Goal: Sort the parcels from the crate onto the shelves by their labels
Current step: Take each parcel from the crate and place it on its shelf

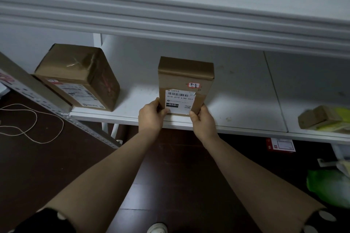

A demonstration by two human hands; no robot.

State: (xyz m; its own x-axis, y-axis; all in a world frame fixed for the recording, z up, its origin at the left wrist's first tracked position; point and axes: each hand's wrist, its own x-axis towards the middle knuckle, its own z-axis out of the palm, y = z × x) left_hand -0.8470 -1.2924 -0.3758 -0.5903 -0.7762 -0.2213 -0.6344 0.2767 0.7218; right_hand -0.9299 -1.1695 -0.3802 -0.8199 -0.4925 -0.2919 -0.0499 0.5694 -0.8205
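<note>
The box [186, 79] stood upright at the near edge of the shelf [246, 104], its label [180, 100] facing the person. The left hand [150, 117] and the right hand [203, 124] each held a bottom corner, with fingers curled round it. This box looked almost put away, but the hands had not let go yet. A bigger box [79, 73] sat to the left on the same shelf. A small parcel [314, 117] lay far right. The crate was not in view, so I could not tell how many were left.
</note>
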